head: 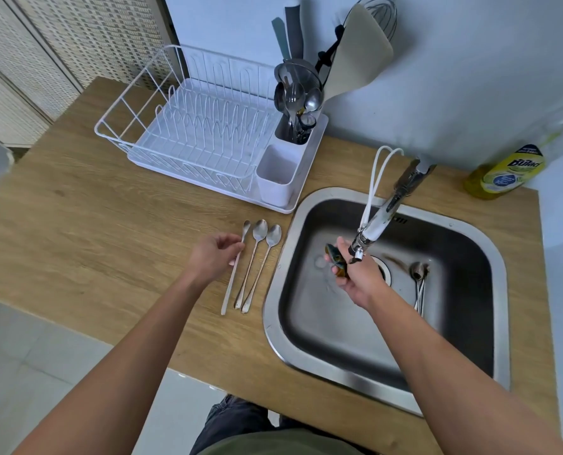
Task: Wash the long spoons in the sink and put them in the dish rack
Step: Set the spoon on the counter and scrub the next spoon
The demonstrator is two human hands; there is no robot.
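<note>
Three long spoons lie side by side on the wooden counter left of the sink [275,310]: a slim one [232,284], a middle one [253,257] and a right one [263,264]. My left hand [213,259] pinches the slim spoon's handle with its fingertips. Over the basin, my right hand [355,274] grips a dark green-and-yellow sponge [336,257] just under the faucet nozzle [359,249]. Several more long spoons [419,284] rest in the sink near the drain. The white dish rack [188,133] stands at the back of the counter.
The rack's far cutlery cup [295,126] holds spoons, spatulas and a whisk; the near cup [278,174] looks bare. A yellow dish soap bottle [506,174] stands at the back right. The faucet hose [377,178] arches over the sink's rear edge.
</note>
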